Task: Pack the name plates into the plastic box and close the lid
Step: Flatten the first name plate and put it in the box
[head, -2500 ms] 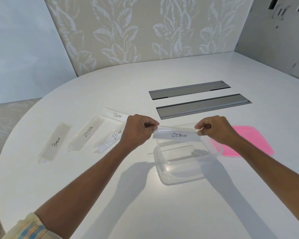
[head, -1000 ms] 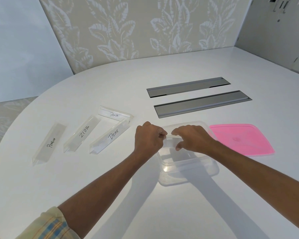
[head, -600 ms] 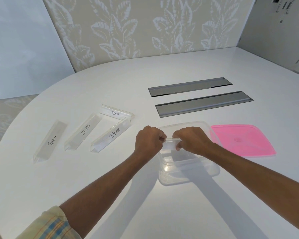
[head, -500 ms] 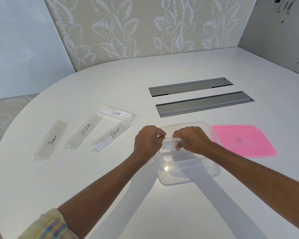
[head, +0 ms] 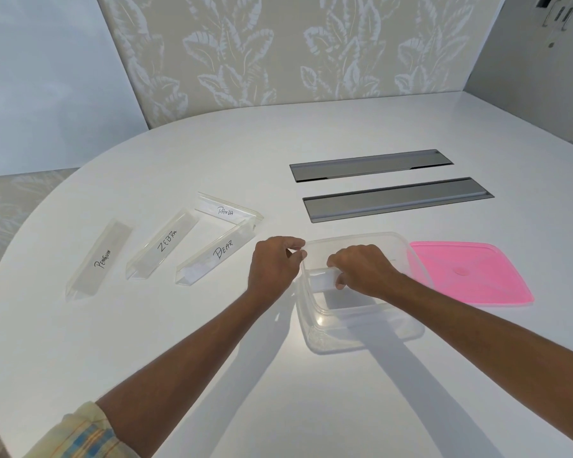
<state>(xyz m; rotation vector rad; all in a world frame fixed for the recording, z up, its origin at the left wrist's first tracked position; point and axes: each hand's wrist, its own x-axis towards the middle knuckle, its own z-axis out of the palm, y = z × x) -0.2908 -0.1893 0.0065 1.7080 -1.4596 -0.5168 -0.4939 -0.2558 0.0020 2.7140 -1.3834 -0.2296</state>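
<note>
Centrally, the right hand [head: 361, 271] pinches a clear name plate [head: 323, 281] inside the plastic box [head: 361, 325]; the left hand [head: 273, 264] curls at the box's left rim (whether it grips rim or plate cannot be told). Four plates, among them the one marked Bear [head: 217, 256], lie on the tabletop [head: 146, 342] to the left; the pink lid [head: 467, 276] lies touching the box's right side. Plates appear light, stiff and slippery: best gripped by their ends.

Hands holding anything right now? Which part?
Right hand grips a clear name plate inside the plastic box, near its middle. Left hand pinches at the box's left rim; its hold is unclear.
</note>
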